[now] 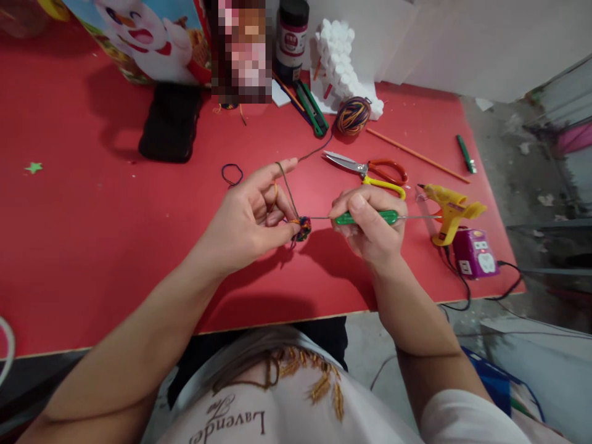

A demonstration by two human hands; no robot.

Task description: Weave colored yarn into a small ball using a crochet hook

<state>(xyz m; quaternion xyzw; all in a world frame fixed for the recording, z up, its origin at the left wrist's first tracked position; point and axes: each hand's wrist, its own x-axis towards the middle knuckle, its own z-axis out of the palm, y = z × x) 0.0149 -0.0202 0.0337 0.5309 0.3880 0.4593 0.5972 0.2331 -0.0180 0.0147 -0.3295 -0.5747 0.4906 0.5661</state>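
Note:
My left hand pinches a small multicoloured crochet piece between thumb and fingers. A strand of yarn loops over its raised index finger and runs back to a multicoloured yarn ball. In my right hand is a crochet hook with a green handle, held level. Its thin metal shaft reaches left to the crochet piece; the hook tip is hidden there. Just beyond my right hand lie scissors with one red and one yellow handle, blades spread slightly.
On the red table are a black case-like object, a green utility knife, a dark-lidded jar and a white bumpy model. An orange stick, yellow glue gun and corded purple box lie right.

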